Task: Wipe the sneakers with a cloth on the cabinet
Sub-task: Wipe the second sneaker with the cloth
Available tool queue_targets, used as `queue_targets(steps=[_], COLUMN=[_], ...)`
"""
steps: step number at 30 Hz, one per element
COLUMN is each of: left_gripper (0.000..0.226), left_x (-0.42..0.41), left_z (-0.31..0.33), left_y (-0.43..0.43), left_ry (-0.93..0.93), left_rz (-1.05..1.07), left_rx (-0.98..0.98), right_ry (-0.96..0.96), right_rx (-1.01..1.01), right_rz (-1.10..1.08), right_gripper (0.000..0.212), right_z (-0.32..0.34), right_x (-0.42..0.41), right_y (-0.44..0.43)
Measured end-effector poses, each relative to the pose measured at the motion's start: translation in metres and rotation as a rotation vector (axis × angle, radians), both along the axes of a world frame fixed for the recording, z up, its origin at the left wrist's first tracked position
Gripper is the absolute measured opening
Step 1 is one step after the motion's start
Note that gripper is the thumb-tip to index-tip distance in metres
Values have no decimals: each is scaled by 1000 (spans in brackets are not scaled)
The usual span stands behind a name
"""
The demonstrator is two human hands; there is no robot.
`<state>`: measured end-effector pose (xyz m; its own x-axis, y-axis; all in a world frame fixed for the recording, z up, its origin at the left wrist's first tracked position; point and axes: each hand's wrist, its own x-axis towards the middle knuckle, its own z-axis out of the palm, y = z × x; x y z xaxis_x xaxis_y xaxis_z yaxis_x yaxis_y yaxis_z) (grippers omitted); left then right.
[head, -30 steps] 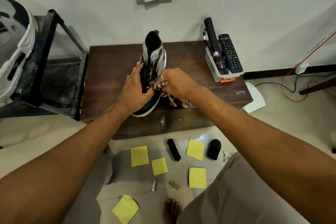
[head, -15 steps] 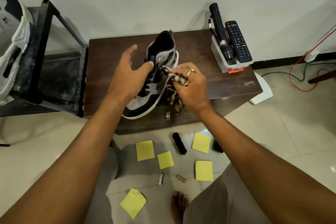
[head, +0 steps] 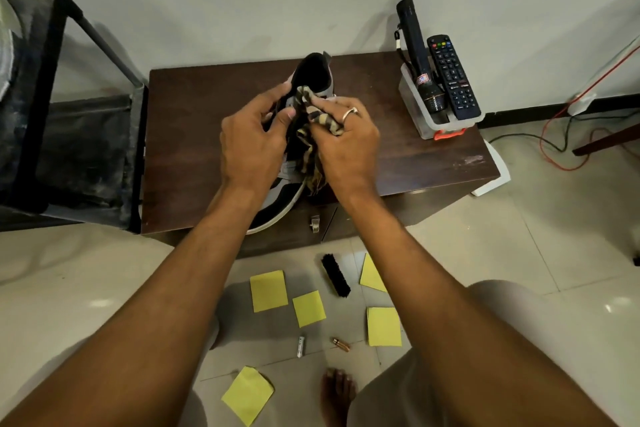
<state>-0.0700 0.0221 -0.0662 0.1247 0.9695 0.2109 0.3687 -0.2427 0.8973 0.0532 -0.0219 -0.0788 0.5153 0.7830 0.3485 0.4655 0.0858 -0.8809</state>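
Risk: cabinet [head: 194,121] is holding the sneaker [head: 277,198] with its toe over the front edge. A hard stroke toward me could be tipping it off if the left hand [head: 249,146] slackens. Left fingers are curling round the upper. Right hand [head: 349,146] is bunching and pinching the striped cloth [head: 311,114] near the collar; its loose tail could be snagging. Top is dark wood, sitting against a white wall [head: 173,10]. Tiled floor [head: 104,288] is carrying yellow notes [head: 268,290], a brush [head: 335,274] and batteries [head: 300,346].

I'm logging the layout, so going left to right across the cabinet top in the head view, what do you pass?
From the left: left hand → cloth → right hand → torch → remote. The sneaker overlaps the hands, so it is left out.
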Motion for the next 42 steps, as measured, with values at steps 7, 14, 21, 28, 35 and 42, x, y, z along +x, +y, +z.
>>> queue_targets(steps=[7,14,21,28,35,42], left_gripper=[34,34,47,52,53,53], left_x=[6,8,5,5,3,-1], left_z=[2,2,4,1,1,-2], left_y=[2,-2,-2,1,2,5], left_ry=[-40,-18,31,99,126,98], left_rz=[-26,-12,-61,-104,-111,-118], left_rx=[-13,-10,-58,-82,-84,-85], right_ry=[-215,-292,-260,-242,-371,-470], right_rx=[-12,-16,-24,-38,-42,-144], right_rz=[-28,21,36,62,69,129], right_gripper=[20,20,23,26,25,24], right_z=[3,6,5,4,10,10], right_x=[10,12,7,4,26,6], right_y=[5,8,1,-3,-9,-2])
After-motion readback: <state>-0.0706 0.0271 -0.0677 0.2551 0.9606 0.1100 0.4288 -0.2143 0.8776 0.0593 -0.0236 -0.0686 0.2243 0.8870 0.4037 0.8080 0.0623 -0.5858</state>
